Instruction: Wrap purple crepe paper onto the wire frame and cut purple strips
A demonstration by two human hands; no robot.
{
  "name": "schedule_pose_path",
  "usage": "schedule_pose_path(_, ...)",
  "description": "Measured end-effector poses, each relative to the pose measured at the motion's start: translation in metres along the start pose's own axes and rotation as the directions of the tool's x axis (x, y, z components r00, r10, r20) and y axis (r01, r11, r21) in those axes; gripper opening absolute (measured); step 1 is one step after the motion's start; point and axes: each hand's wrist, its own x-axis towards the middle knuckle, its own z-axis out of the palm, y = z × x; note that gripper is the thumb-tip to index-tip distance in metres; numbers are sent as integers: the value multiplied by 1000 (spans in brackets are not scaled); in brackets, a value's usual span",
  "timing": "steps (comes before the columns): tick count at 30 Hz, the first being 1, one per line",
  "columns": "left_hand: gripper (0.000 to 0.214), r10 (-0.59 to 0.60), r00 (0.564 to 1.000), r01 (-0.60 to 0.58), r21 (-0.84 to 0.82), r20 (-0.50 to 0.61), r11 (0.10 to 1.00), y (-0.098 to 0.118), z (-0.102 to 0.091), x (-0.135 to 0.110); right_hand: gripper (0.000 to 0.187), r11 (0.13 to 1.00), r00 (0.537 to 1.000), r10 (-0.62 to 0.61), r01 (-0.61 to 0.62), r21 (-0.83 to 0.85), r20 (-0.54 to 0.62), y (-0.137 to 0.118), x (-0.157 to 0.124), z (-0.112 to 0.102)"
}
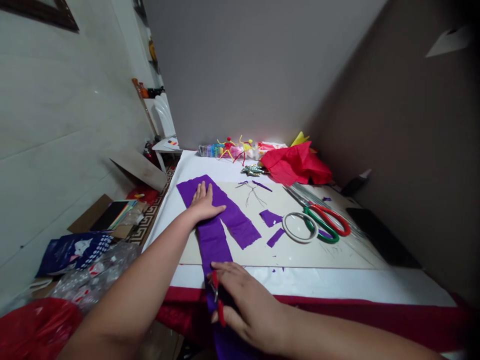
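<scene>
A long strip of purple crepe paper (213,235) runs down the white table (337,285) and over its near edge. My left hand (204,201) lies flat and open on the strip's far part, next to a second purple strip (240,222). My right hand (243,300) is closed around small red-handled scissors (217,297) at the strip's near end, by the table edge. Their blades are mostly hidden by my fingers.
Large red-and-green scissors (324,220) and a white tape ring (299,227) lie at centre right, with purple scraps (270,218) beside them. Red tissue paper (296,165) and pipe-cleaner figures (234,147) sit at the back. Bags and boxes (78,250) crowd the floor on the left.
</scene>
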Motion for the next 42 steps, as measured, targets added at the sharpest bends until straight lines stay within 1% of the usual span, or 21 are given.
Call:
schedule_pose_path(4, 114, -69, 995, 69, -3, -66, 998, -5, 2, -1, 54, 999, 999, 31, -30, 26, -34, -4, -4, 14)
schedule_pose_path(8, 118, -131, 986, 133, 6, -99, 991, -8, 2, -1, 64, 996, 998, -19, 24, 82, -68, 0, -3, 40)
schedule_pose_path(11, 115, -130, 988, 132, 19, -79, 991, -6, 1, -2, 68, 984, 990, -62, 83, 160, -129, 7, 1, 63)
schedule_pose_path(12, 112, -115, 991, 117, 23, -63, 993, -5, 0, -3, 68, 979, 990, -61, 85, 183, -130, 9, 2, 70)
schedule_pose_path(14, 108, -75, 997, 76, 31, -28, 997, -1, -2, -5, 62, 976, 994, -63, 80, 203, -92, 12, 5, 80)
schedule_pose_path(17, 106, -11, 1000, 10, 35, 14, 999, 5, -2, -10, 49, 980, 997, -73, 73, 186, -3, 11, 8, 84)
schedule_pose_path(19, 107, 37, 998, -39, 30, 41, 999, 10, -1, -14, 40, 974, 995, -98, 88, 210, 36, 3, 6, 74)
schedule_pose_path(20, 107, 62, 997, -63, 25, 53, 998, 12, 0, -16, 36, 965, 992, -119, 104, 240, 49, -3, 4, 64)
schedule_pose_path(21, 107, 85, 994, -87, 19, 63, 996, 14, 1, -18, 32, 949, 988, -142, 121, 290, 52, -10, 2, 52)
schedule_pose_path(22, 107, 107, 992, -108, 11, 71, 994, 15, 2, -20, 26, 938, 988, -151, 136, 320, 20, -17, -1, 37)
schedule_pose_path(23, 108, 125, 989, -126, 3, 77, 992, 17, 3, -21, 23, 941, 991, -132, 127, 314, -8, -24, -2, 20)
schedule_pose_path(25, 108, 152, 984, -151, -17, 89, 988, 18, 3, -23, 12, 961, 995, -46, 69, 268, -92, -29, -3, -13)
schedule_pose_path(26, 107, 161, 982, -159, -28, 94, 987, 17, 2, -24, 10, 973, 991, -17, 46, 225, -130, -28, -2, -26)
schedule_pose_path(27, 108, 169, 981, -165, -42, 98, 985, 17, 1, -24, 13, 986, 986, 18, 10, 166, -165, -23, 0, -38)
schedule_pose_path(28, 109, 176, 979, -171, -58, 103, 984, 16, 0, -25, 15, 997, 978, 45, -31, 71, -204, -15, 2, -46)
schedule_pose_path(29, 110, 187, 976, -179, -76, 109, 981, 16, -2, -25, 13, 997, 976, 70, -76, -26, -205, -6, 4, -51)
schedule_pose_path(30, 112, 201, 973, -190, -95, 115, 977, 15, -4, -26, 11, 993, 976, 83, -97, -60, -202, 4, 6, -53)
schedule_pose_path(32, 113, 238, 963, -221, -132, 130, 966, 15, -8, -27, 11, 987, 975, 106, -127, -101, -196, 20, 8, -52)
schedule_pose_path(34, 112, 276, 951, -254, -156, 140, 954, 16, -11, -30, 12, 981, 973, 122, -148, -125, -193, 29, 6, -47)
schedule_pose_path(37, 112, 319, 937, -294, -168, 144, 941, 20, -12, -32, 15, 974, 970, 140, -171, -146, -200, 30, 0, -44)
schedule_pose_path(42, 107, 363, 924, -343, -161, 118, 925, 24, -11, -30, 14, 968, 963, 161, -196, -154, -216, 29, -8, -52)
